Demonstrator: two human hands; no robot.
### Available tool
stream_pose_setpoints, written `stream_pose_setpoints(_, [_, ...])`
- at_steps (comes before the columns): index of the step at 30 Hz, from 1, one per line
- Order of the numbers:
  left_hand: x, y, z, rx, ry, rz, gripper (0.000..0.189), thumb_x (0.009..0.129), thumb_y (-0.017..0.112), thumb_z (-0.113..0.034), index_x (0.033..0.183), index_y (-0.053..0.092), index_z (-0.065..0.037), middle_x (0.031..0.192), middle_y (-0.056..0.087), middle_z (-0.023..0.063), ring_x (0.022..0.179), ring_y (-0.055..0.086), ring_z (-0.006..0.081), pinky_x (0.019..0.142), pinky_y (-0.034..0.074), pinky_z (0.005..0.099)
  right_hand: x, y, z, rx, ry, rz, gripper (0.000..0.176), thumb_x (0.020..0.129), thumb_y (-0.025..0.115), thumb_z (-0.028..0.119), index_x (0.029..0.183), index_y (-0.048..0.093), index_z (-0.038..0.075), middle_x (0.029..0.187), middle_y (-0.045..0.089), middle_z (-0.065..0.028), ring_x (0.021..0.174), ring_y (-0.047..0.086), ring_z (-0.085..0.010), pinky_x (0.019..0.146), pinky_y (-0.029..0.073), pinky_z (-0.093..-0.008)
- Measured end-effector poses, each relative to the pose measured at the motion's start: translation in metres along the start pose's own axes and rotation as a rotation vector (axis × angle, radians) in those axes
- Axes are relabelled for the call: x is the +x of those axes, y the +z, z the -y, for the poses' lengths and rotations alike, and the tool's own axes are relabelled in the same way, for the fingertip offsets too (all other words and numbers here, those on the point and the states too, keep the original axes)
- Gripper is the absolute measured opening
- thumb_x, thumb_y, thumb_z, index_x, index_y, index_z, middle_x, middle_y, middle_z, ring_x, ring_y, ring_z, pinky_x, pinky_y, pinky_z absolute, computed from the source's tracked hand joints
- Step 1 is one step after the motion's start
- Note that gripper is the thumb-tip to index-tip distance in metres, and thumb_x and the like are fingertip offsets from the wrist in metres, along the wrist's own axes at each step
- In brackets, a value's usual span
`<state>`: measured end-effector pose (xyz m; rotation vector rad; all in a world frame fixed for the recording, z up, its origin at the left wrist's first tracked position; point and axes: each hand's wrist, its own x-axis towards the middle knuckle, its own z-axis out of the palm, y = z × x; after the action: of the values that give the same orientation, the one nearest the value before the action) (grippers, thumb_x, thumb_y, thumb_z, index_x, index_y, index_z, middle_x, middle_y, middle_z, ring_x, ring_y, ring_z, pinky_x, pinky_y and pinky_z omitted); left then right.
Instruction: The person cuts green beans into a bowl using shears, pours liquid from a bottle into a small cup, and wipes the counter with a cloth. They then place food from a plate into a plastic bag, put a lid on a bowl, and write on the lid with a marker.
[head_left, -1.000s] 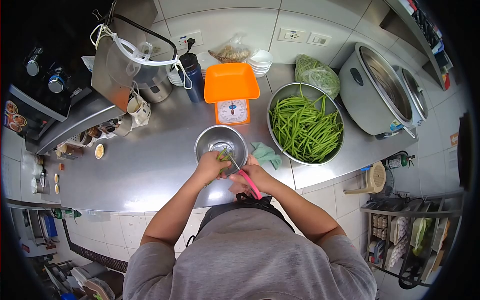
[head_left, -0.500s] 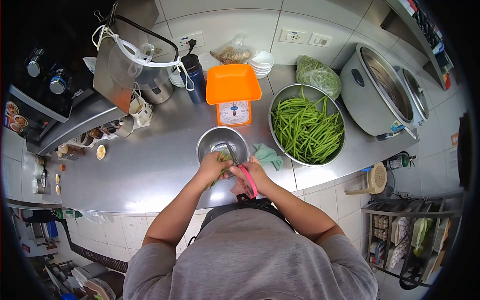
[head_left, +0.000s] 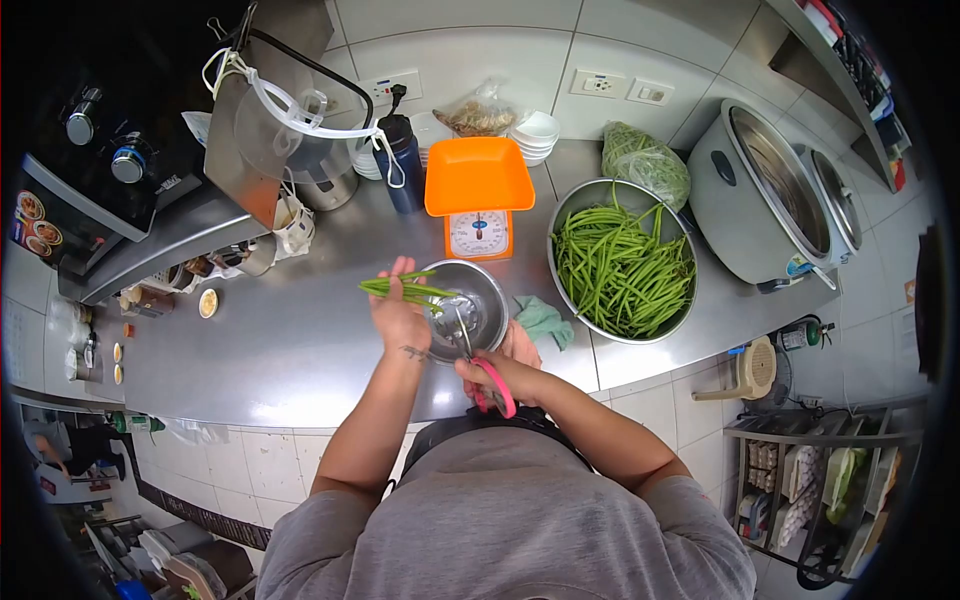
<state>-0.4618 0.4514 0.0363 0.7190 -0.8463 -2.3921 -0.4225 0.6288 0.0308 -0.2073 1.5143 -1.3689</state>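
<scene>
My left hand [head_left: 400, 318] is turned palm up at the left rim of a small steel bowl [head_left: 490, 290]. A bunch of green beans [head_left: 408, 288] lies across its fingers, held under the thumb. In my right hand [head_left: 515, 380] are scissors [head_left: 492, 378] with pink handles, their blades pointing up over the small bowl. That bowl has shiny wet-looking patches and some small bits at the bottom. To the right, a large steel bowl [head_left: 553, 262] is heaped with more green beans [head_left: 625, 265]. A green cloth [head_left: 545, 322] and a pink cloth [head_left: 521, 345] are beside the small bowl.
An orange kitchen scale [head_left: 480, 175] stands behind the small bowl. Around it are a dark blue bottle [head_left: 402, 165], stacked white bowls [head_left: 537, 135] and a bag of greens [head_left: 645, 165]. A large grey cooker [head_left: 750, 200] occupies the right. Far left, another person [head_left: 75, 447] is partly visible.
My left hand has moved up and left from the scissors with the beans, turning palm up. My right hand has dropped slightly with the scissors. Another person has come into view far left.
</scene>
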Motion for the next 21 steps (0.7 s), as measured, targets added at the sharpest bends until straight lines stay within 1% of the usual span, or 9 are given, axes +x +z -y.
stream_pose_setpoints(2, [-0.011, -0.005, 0.013, -0.006, -0.056, -0.001, 0.021, 0.100, 0.033, -0.006, 0.121, 0.029, -0.005, 0.125, 0.051, 0.0203, 0.116, 0.053, 0.0300, 0.095, 0.044, 0.0456, 0.003, 0.003, 0.000, 0.054, 0.025, -0.018, 0.070, 0.081, 0.053, 0.070, 0.097, 0.050, 0.001, 0.070, 0.054, -0.0052, 0.059, 0.056, -0.0133, 0.047, 0.045, -0.0271])
stream_pose_setpoints(3, [-0.018, -0.009, 0.015, -0.006, -0.057, -0.001, 0.021, 0.100, 0.033, -0.006, 0.121, 0.029, -0.005, 0.125, 0.051, 0.0203, 0.116, 0.053, 0.0300, 0.095, 0.044, 0.0456, 0.005, 0.003, -0.001, 0.077, -0.011, -0.075, 0.068, 0.081, 0.053, 0.069, 0.092, 0.051, 0.002, 0.068, 0.054, -0.0052, 0.056, 0.055, -0.0136, 0.046, 0.045, -0.0274])
stream_pose_setpoints(5, [-0.031, -0.018, 0.017, 0.029, -0.166, 0.010, 0.023, 0.099, 0.033, -0.006, 0.121, 0.028, -0.005, 0.122, 0.052, 0.0211, 0.114, 0.054, 0.0313, 0.095, 0.045, 0.0459, 0.009, 0.000, -0.003, 0.125, -0.085, -0.189, 0.066, 0.082, 0.053, 0.068, 0.083, 0.053, 0.002, 0.064, 0.053, -0.0052, 0.051, 0.054, -0.0142, 0.042, 0.043, -0.0282])
stream_pose_setpoints(6, [-0.033, -0.025, 0.018, 0.033, -0.208, 0.019, 0.021, 0.099, 0.035, -0.005, 0.120, 0.029, -0.005, 0.119, 0.054, 0.0212, 0.111, 0.056, 0.0329, 0.093, 0.048, 0.0455, 0.006, 0.000, -0.001, 0.142, -0.076, -0.242, 0.060, 0.083, 0.057, 0.062, 0.079, 0.054, 0.002, 0.062, 0.053, -0.0051, 0.051, 0.054, -0.0138, 0.042, 0.043, -0.0280])
stream_pose_setpoints(9, [-0.032, -0.043, 0.020, 0.047, -0.281, 0.038, 0.019, 0.099, 0.036, -0.004, 0.117, 0.030, -0.005, 0.118, 0.055, 0.0221, 0.108, 0.057, 0.0357, 0.090, 0.050, 0.0466, -0.005, -0.001, 0.001, 0.108, -0.069, -0.323, 0.055, 0.084, 0.061, 0.057, 0.076, 0.055, 0.003, 0.060, 0.053, -0.0046, 0.051, 0.054, -0.0132, 0.042, 0.043, -0.0282])
stream_pose_setpoints(12, [-0.028, -0.050, 0.020, 0.015, -0.277, 0.037, 0.018, 0.098, 0.037, -0.003, 0.115, 0.031, -0.005, 0.117, 0.055, 0.0230, 0.105, 0.058, 0.0381, 0.089, 0.051, 0.0480, 0.001, -0.009, -0.013, -0.045, -0.106, -0.303, 0.053, 0.084, 0.064, 0.054, 0.082, 0.055, 0.002, 0.061, 0.054, -0.0042, 0.051, 0.054, -0.0128, 0.043, 0.043, -0.0273])
stream_pose_setpoints(16, [-0.024, -0.045, 0.017, -0.021, -0.203, 0.009, 0.019, 0.097, 0.038, -0.002, 0.114, 0.031, -0.005, 0.116, 0.055, 0.0237, 0.105, 0.058, 0.0393, 0.089, 0.051, 0.0486, -0.009, -0.008, -0.009, 0.082, -0.024, -0.185, 0.054, 0.084, 0.064, 0.053, 0.088, 0.054, 0.001, 0.062, 0.054, -0.0036, 0.051, 0.054, -0.0125, 0.045, 0.043, -0.0260])
stream_pose_setpoints(19, [-0.028, -0.041, 0.016, -0.030, -0.239, 0.065, 0.019, 0.097, 0.038, -0.001, 0.114, 0.031, -0.005, 0.115, 0.055, 0.0243, 0.104, 0.059, 0.0388, 0.088, 0.052, 0.0483, -0.006, -0.006, -0.012, 0.021, -0.055, -0.186, 0.052, 0.089, 0.056, 0.052, 0.090, 0.054, 0.000, 0.068, 0.056, -0.0063, 0.052, 0.055, -0.0147, 0.044, 0.044, -0.0276])
stream_pose_setpoints(21, [-0.034, -0.040, 0.018, 0.064, -0.303, 0.069, 0.018, 0.097, 0.037, 0.000, 0.113, 0.031, -0.005, 0.115, 0.055, 0.0250, 0.101, 0.060, 0.0377, 0.087, 0.052, 0.0477, -0.003, -0.006, -0.011, 0.083, -0.122, -0.269, 0.056, 0.083, 0.065, 0.053, 0.091, 0.053, -0.001, 0.058, 0.051, -0.0028, 0.048, 0.051, -0.0123, 0.044, 0.042, -0.0260])
